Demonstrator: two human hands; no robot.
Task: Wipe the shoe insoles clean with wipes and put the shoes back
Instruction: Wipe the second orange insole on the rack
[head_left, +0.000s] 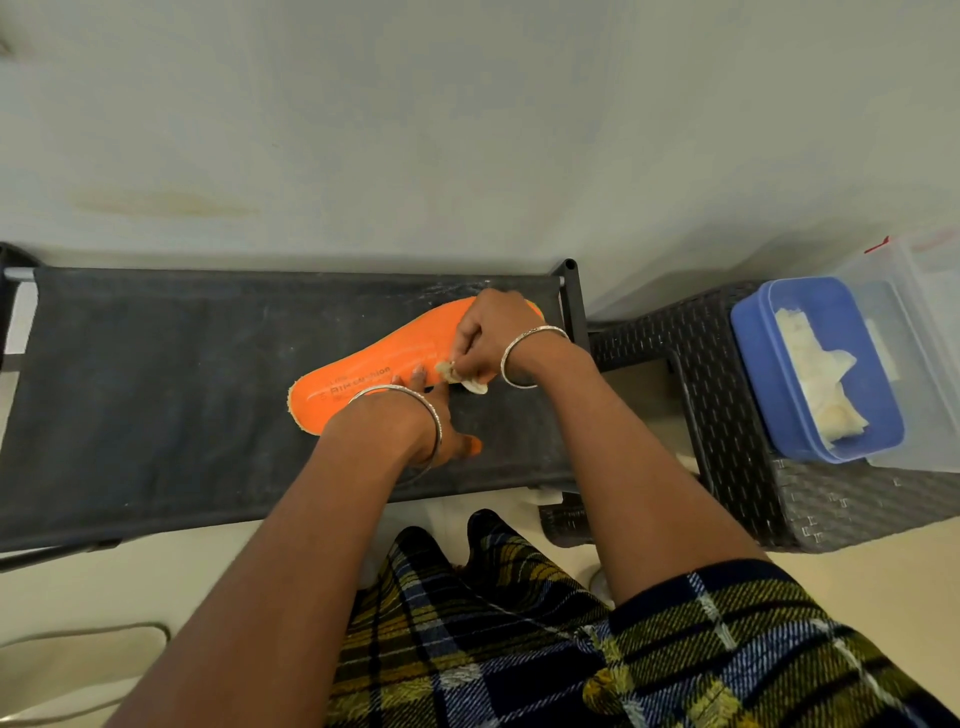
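- The orange insole (384, 358) lies on the fabric rack shelf (156, 389) — long axis near-left to far-right.
- The right hand (488, 338) pinches a wipe (462, 378) at mid-insole.
- The left hand (436, 421), fingers flat, pins the near edge.

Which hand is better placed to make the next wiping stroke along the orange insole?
Right. The right hand already pinches the wipe against the orange insole, while the left hand presses on the insole's near edge, probably steadying it on the dark rack.
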